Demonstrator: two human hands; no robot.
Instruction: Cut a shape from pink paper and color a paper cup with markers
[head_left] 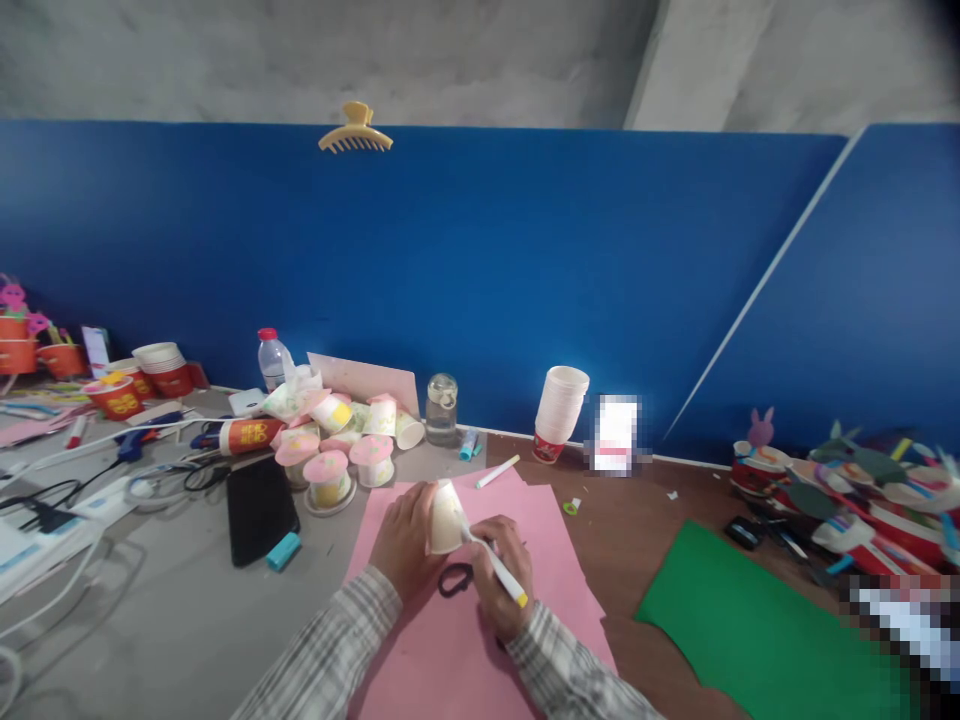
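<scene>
My left hand [409, 540] is wrapped round a paper cup [447, 522] tipped on its side above the pink paper [427, 660]. In my right hand [504, 572] is a white marker [498, 572] with a yellow end, its tip at the cup's side. Whether the tip touches the cup I cannot tell. Between the hands, a dark scissors handle [454, 580] shows on the paper; the rest of it is hidden. Another white marker [497, 472] lies at the paper's far edge.
Cups with pink discs [327, 470], a glass jar [442, 410] and a black phone [262, 510] are on the left. A leaning cup stack [561, 412] stands behind the paper. Green paper [757, 620] and paper-cup crafts [855, 490] lie right. Cables [82, 480] cross the far left.
</scene>
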